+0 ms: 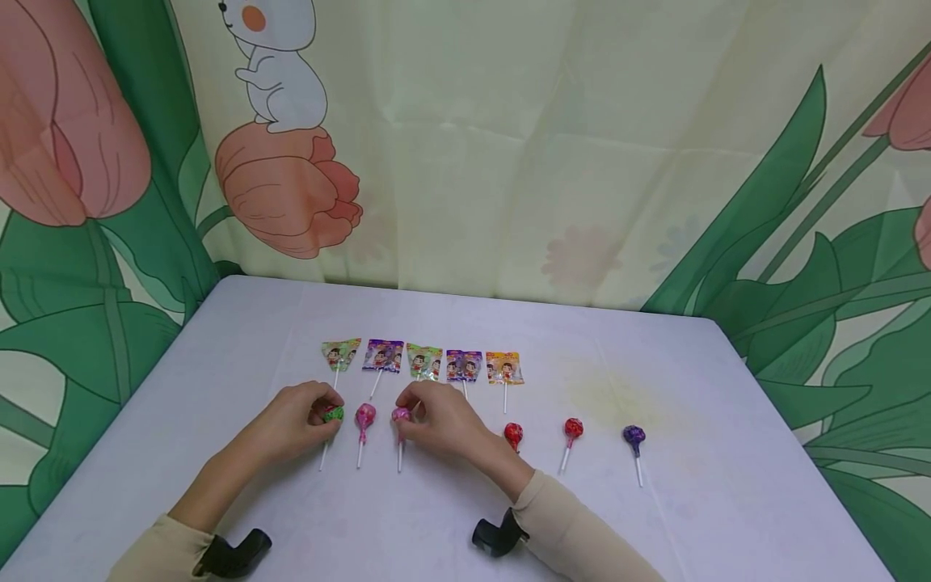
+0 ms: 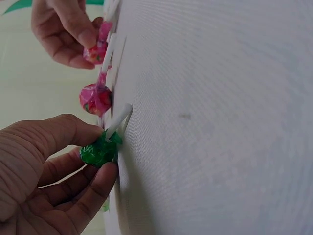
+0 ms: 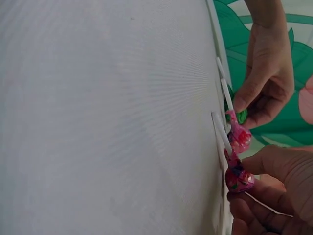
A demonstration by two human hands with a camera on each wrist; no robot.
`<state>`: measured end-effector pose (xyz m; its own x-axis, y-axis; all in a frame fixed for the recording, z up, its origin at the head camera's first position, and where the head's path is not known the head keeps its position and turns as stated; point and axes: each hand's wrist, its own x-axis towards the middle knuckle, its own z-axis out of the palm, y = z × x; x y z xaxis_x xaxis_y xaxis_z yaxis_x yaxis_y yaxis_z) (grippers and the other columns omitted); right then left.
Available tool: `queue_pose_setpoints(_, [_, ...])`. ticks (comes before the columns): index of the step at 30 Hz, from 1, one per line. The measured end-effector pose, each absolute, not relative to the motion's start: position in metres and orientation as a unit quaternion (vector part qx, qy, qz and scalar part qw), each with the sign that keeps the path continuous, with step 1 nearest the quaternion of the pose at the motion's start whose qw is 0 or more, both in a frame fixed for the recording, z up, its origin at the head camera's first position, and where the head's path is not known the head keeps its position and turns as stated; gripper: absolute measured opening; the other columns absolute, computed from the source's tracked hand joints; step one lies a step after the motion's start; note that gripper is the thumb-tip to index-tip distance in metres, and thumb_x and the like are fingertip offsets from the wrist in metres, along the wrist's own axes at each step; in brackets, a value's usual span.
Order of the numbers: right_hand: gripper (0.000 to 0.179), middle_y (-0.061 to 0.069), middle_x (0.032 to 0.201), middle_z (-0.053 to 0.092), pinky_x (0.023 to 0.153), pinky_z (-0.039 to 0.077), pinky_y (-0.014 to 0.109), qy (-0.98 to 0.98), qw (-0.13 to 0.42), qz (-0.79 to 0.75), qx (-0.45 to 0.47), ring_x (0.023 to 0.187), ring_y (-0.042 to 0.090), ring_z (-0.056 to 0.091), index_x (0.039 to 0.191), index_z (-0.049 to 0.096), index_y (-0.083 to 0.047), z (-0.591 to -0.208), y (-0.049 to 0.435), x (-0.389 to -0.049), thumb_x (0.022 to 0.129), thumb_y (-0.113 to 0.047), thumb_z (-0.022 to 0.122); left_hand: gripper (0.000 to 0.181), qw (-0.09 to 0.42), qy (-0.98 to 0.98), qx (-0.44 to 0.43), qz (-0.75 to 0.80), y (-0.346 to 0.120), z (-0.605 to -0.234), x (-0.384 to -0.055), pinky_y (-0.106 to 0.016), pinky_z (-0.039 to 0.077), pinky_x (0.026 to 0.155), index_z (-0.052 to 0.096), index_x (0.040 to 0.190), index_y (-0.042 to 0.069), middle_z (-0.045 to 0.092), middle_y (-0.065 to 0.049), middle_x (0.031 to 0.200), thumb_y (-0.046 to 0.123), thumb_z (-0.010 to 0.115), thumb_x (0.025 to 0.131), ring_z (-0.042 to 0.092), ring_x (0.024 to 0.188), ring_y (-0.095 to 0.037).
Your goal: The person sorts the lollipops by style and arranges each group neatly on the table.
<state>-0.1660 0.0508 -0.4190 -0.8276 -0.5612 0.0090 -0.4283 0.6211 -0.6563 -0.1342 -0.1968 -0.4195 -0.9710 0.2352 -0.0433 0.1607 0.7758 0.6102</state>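
My left hand (image 1: 296, 420) pinches a green-wrapped lollipop (image 2: 99, 151) by its round head, thumb on one side and fingers on the other. The white stick of that lollipop points toward me. With thumb and fingers, my right hand (image 1: 442, 418) pinches a pink lollipop (image 3: 239, 177) by the head, its stick also toward me. Between the two hands another pink lollipop (image 1: 365, 415) lies on the white table, touched by neither. In the head view the right hand and wrist cover part of the row.
Behind the hands lies a row of flat-wrapped lollipops, among them a purple one (image 1: 383, 356) and an orange one (image 1: 505, 369). Right of my right wrist are two red lollipops (image 1: 573, 428) and a dark purple lollipop (image 1: 634, 436). A printed curtain (image 1: 465, 162) hangs beyond the table (image 1: 727, 453).
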Motion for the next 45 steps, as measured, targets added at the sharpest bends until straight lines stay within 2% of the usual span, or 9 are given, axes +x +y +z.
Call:
queue_pose_setpoints(9, [0.020,-0.004,0.089,0.066,0.067,0.048,0.020,0.898,0.101,-0.334,-0.268,0.077,0.008,0.057,0.106,0.073,-0.011,-0.425,0.051,-0.165,0.090,-0.022,0.076,0.020,0.057,0.941,0.108,0.315,-0.197,-0.421,-0.134,-0.025,0.052,0.065,0.069,0.102,0.001,0.062,-0.001,0.087,0.006,0.078,0.085,0.054,0.078,-0.015])
queue_pose_setpoints(17, [0.023,-0.002,0.100,0.071,0.074,0.051,0.023,0.906,0.087,-0.323,-0.259,0.088,0.012,0.062,0.108,0.073,-0.013,-0.420,0.057,-0.160,0.091,-0.028,0.077,0.022,0.060,0.940,0.105,0.318,-0.198,-0.423,-0.134,-0.026,0.053,0.066,0.069,0.104,0.001,0.063,-0.001,0.088,0.006,0.079,0.085,0.054,0.078,-0.016])
queue_pose_setpoints(25, [0.020,0.003,0.103,0.073,0.078,0.054,0.028,0.898,0.067,-0.333,-0.280,0.093,0.019,0.067,0.107,0.073,-0.010,-0.416,0.074,-0.156,0.091,-0.021,0.076,0.023,0.058,0.940,0.106,0.320,-0.198,-0.420,-0.135,-0.027,0.054,0.068,0.069,0.105,0.000,0.064,-0.002,0.090,0.006,0.078,0.085,0.055,0.080,-0.016])
queue_pose_setpoints(34, [0.022,0.003,0.107,0.072,0.084,0.056,0.032,0.890,0.054,-0.345,-0.293,0.096,0.020,0.067,0.111,0.072,-0.009,-0.415,0.096,-0.146,0.092,-0.020,0.074,0.024,0.059,0.939,0.103,0.322,-0.197,-0.419,-0.134,-0.030,0.055,0.070,0.069,0.106,-0.001,0.065,-0.003,0.092,0.006,0.078,0.085,0.056,0.080,-0.016])
queue_pose_setpoints(45, [0.023,0.002,0.107,0.072,0.084,0.056,0.037,0.893,0.028,-0.360,-0.270,0.097,0.016,0.065,0.112,0.072,-0.008,-0.418,0.120,-0.143,0.091,-0.018,0.076,0.025,0.059,0.941,0.099,0.319,-0.195,-0.419,-0.134,-0.030,0.056,0.070,0.069,0.107,0.000,0.065,-0.003,0.093,0.006,0.080,0.085,0.056,0.081,-0.017])
